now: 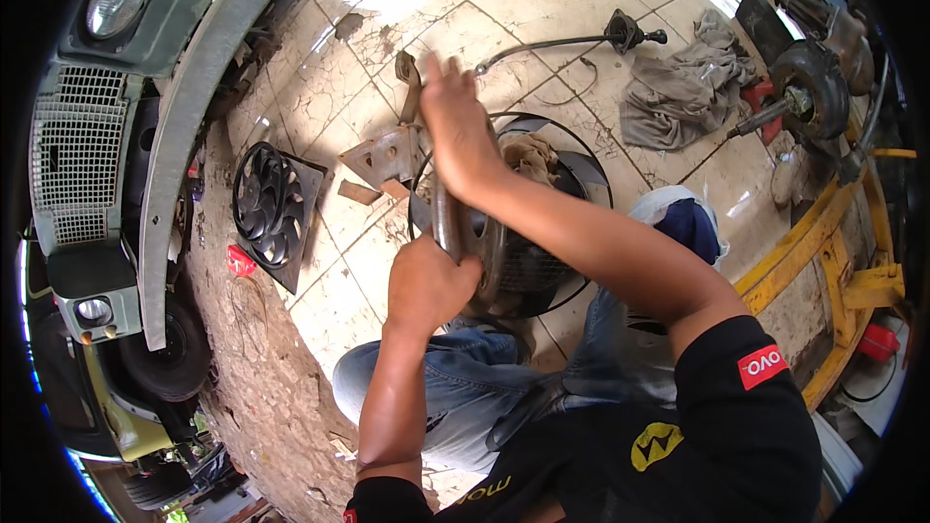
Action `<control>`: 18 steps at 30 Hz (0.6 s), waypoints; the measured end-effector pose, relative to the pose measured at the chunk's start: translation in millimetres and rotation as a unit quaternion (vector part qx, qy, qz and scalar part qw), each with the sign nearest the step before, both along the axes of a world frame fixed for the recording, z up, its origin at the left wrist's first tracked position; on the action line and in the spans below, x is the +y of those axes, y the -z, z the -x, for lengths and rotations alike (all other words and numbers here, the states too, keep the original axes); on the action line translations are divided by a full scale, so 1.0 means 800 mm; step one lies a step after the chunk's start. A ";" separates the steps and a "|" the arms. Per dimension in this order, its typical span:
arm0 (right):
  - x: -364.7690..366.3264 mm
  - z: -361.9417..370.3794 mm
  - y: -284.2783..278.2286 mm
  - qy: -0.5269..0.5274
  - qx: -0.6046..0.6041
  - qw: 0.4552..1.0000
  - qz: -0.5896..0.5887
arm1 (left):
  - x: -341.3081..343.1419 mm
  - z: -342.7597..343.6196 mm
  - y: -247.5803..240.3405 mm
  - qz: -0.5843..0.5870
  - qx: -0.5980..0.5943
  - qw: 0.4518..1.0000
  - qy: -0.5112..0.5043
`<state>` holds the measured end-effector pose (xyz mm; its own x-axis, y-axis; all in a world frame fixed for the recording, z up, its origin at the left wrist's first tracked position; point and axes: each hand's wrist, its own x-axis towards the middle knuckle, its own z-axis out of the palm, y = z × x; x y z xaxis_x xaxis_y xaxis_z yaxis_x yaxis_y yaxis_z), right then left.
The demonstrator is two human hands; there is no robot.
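My left hand (426,286) is closed around the lower part of a worn grey metal bar (446,223), which stands tilted in front of my knees. Farther up, my right hand (455,126) reaches across the bar's upper part with its fingers stretched out and blurred by motion. Beside that hand, a rusty metal plate with a hole (387,157) sticks out to the left; whether it is joined to the bar is hidden. Behind and below the bar is a round black wire fan guard (552,305), with a crumpled brown cloth (528,155) at its far side.
A black radiator fan (271,203) lies on the left. Farther out are a cable with a boot (552,42), a grey rag (678,87) and a wheel hub assembly (809,92). A yellow metal frame (823,281) stands right; a vehicle's grey bumper (189,136) runs along the left.
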<state>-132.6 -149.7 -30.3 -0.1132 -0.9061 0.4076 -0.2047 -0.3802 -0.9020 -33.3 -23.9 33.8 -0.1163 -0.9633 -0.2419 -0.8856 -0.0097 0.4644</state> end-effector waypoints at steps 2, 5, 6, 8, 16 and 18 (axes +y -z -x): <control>0.037 0.002 -0.014 -0.079 0.030 0.993 -0.087 | -0.004 -0.004 -0.003 -0.035 0.006 0.999 -0.023; -0.019 0.020 0.016 0.000 -0.003 0.986 -0.164 | -0.004 -0.001 -0.006 -0.043 0.000 0.999 -0.032; -0.036 0.020 0.034 0.041 -0.067 0.975 -0.210 | -0.003 -0.001 -0.006 -0.039 -0.006 0.999 -0.035; -0.033 0.013 0.039 0.064 -0.073 0.975 -0.198 | 0.000 -0.009 -0.001 -0.017 0.003 0.999 -0.032; -0.030 0.021 0.052 0.172 -0.035 0.976 -0.127 | -0.004 0.003 -0.010 -0.040 -0.040 0.998 -0.024; -0.018 0.027 0.039 0.099 -0.057 0.979 -0.171 | -0.001 0.000 -0.004 -0.034 -0.046 0.998 -0.031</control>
<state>-154.4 -164.1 -61.7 -0.3276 -0.9430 0.0590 -0.1337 -0.0155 -0.9909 -33.4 -24.7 37.2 -0.0307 -0.9487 -0.3146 -0.9208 -0.0955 0.3781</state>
